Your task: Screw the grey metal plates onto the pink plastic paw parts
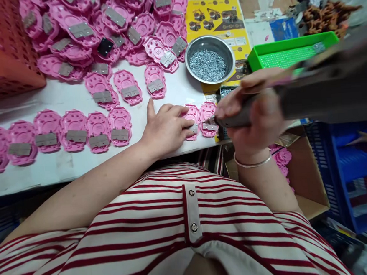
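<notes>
My left hand [167,130] lies on the white table with its fingers spread. Its fingertips rest over a pink plastic casing half [191,110] that carries a grey metal plate. A second pink casing half [208,110] stands right beside it, with its own grey plate [210,127]. My right hand [257,119] is wrapped around a dark power screwdriver [309,97], blurred by motion. The tool's tip points left at the second casing's plate; whether it touches a screw I cannot tell.
Behind my hands sits a steel bowl of small screws [208,64]. More pink casings [76,130] line the table's left, with a heap [100,30] behind. An orange basket [8,53], a green tray [293,52], an open cardboard box [308,175] and blue crates [333,177] surround the space.
</notes>
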{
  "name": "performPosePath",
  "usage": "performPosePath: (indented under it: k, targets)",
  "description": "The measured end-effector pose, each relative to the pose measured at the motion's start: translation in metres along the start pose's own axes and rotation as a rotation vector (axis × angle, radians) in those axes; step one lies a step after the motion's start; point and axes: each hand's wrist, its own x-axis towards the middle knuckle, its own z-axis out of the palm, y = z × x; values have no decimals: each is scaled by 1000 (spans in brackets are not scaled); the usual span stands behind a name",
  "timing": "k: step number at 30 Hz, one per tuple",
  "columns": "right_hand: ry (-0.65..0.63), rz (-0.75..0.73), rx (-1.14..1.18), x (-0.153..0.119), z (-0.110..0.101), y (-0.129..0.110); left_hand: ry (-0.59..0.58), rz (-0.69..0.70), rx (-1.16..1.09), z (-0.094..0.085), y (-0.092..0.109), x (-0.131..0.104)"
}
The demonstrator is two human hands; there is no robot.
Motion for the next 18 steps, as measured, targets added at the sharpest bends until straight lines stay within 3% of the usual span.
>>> performPosePath:
  k: [2, 4, 10, 18]
  targets:
    - [113, -180, 90, 3, -8, -14, 10, 6, 1, 2, -2, -1]
    - [188, -246, 94, 2, -20, -24, 19, 12, -1, 3, -3, -3]
    - [288, -226, -46, -6, -51, -17, 8, -2, 1, 2, -4, -5]
    - [323, -166, -118, -4, -54, -2, 1, -15, 21, 1, -4, -6]
